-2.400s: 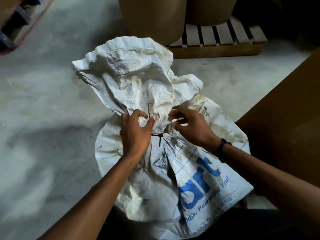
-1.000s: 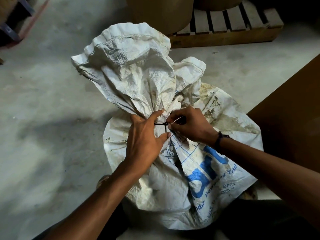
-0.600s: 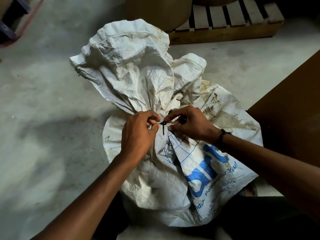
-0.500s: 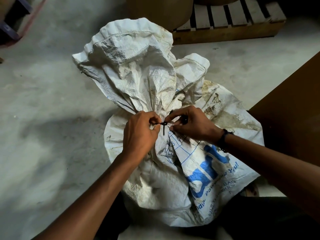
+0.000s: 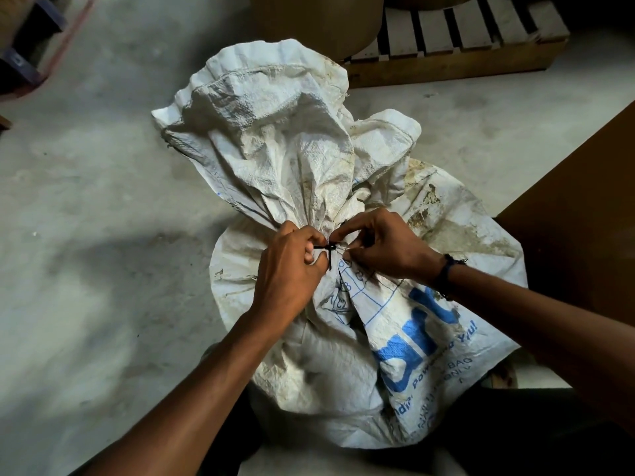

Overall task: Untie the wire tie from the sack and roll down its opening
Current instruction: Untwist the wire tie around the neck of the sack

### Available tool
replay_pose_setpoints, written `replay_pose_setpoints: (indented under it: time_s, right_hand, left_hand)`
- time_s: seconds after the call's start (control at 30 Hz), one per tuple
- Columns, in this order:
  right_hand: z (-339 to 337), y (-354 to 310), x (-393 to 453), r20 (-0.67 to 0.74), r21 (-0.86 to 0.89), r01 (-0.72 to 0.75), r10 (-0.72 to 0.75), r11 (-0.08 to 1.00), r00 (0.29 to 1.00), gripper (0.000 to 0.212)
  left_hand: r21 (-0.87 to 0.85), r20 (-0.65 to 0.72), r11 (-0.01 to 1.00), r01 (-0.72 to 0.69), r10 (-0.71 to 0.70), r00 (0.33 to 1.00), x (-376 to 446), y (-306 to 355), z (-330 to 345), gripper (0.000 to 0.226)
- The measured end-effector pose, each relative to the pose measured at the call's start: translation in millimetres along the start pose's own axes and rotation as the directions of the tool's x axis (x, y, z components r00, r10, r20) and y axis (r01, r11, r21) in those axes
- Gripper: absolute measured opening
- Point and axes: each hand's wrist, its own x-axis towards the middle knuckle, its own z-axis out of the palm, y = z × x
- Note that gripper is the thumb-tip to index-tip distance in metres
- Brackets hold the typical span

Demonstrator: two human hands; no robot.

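We see a sack (image 5: 343, 304) of woven plastic cloth, matt white, its weave coarse and crinkled, stained with yellow-brown grime and printed in blue on the near right side. Around its gathered neck sits a thin black wire tie (image 5: 329, 250), dull and smooth as far as we can tell. The floor (image 5: 103, 235) looks like bare concrete, grey, matt and mottled. At the far right lies a pallet (image 5: 464, 46) of rough, unfinished wood in pale slats. On it stand drums (image 5: 316, 18) with a matt brown surface like cardboard. At the right we see a flat brown panel (image 5: 584, 218), smooth and matt. A dark woven band (image 5: 446, 276) circles the right wrist.
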Motion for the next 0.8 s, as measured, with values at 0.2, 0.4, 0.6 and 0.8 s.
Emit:
replay_pose_setpoints:
  time_s: [0.2, 0.4, 0.6, 0.8]
  right_hand:
    - [2.8, -2.5, -0.3, 0.032, 0.009, -0.013, 0.012, 1.000, 0.999, 0.040]
    - [3.8, -2.3, 0.7, 0.036, 0.035, -0.007, 0.006, 0.999, 0.999, 0.041]
    - [1.0, -2.0, 1.1, 0.022, 0.010, 0.012, -0.012, 1.000, 1.000, 0.044]
    - [-3.2, -4.1, 5.4, 0.021, 0.034, -0.009, 0.008, 0.999, 1.000, 0.040]
  left_hand:
    - [0.009, 0.063, 0.999, 0.035, -0.035, 0.997, 0.8, 3.4, -2.3, 0.019]
    - [-0.007, 0.105, 1.000, 0.009, -0.008, 0.994, 5.4, 1.8, -10.5, 0.017]
    - [-0.019, 0.118, 1.000, -0.006, 0.008, 0.993, 5.3, 2.8, -13.7, 0.016]
    - [-0.102, -0.009, 0.989, 0.104, -0.106, 0.994, 0.3, 10.6, -15.0, 0.015]
